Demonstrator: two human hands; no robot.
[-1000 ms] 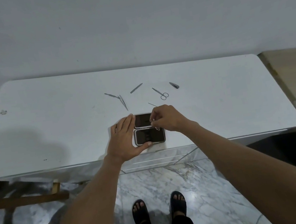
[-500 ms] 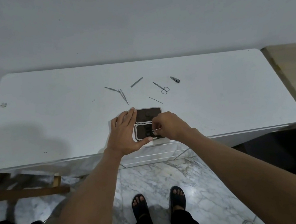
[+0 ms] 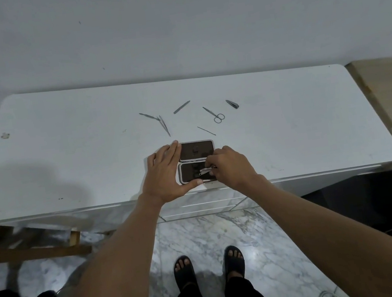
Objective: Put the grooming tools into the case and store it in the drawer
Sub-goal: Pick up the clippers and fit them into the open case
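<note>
Your left hand lies flat with straight fingers along the left edge of the open case, thumb pressed against its near rim, at the front edge of the white table. Your right hand pinches a small metal nail clipper over the case's near half. Farther back on the table lie the scissors, a second clipper, a thin pick, a file and tweezers, all apart from the case.
</note>
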